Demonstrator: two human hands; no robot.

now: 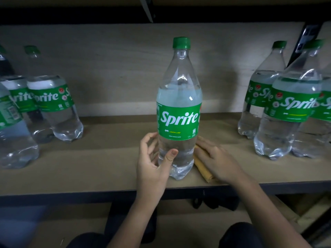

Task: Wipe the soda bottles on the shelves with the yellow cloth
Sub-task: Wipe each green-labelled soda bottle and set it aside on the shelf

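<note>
**One bottle steadied at the shelf edge, cloth still flat**

Nearest the camera, below the shelf, the person's dark-clad knees show at the bottom edge of the view, with both forearms reaching up and forward. At the front of the tan wooden shelf (100,169), the left hand (154,163) curls around the lower body of a clear plastic soda bottle with a green label and green cap (179,111), thumb across the front and fingers wrapped behind; the bottle stands upright near the front edge. Just to its right, the right hand (215,161) lies with its fingers spread and nearly straight, pressing on the folded yellow cloth (202,169), which rests on the shelf, touching or almost touching the bottle's base. The hand covers the cloth without gripping it.

Farther back, a cluster of similar clear bottles with green labels (53,111) stands at the left, and another group of the same bottles (286,119) at the right, both well apart from the held one. Behind them is the plain beige back panel (116,68).

My judgement is that the wiping has not begun on this bottle. The risks are the bottle tipping or sliding off the near edge if the left hand loosens while the right lifts the cloth, and an elbow or sleeve knocking the crowded right-hand bottles when the cloth swings up.
</note>
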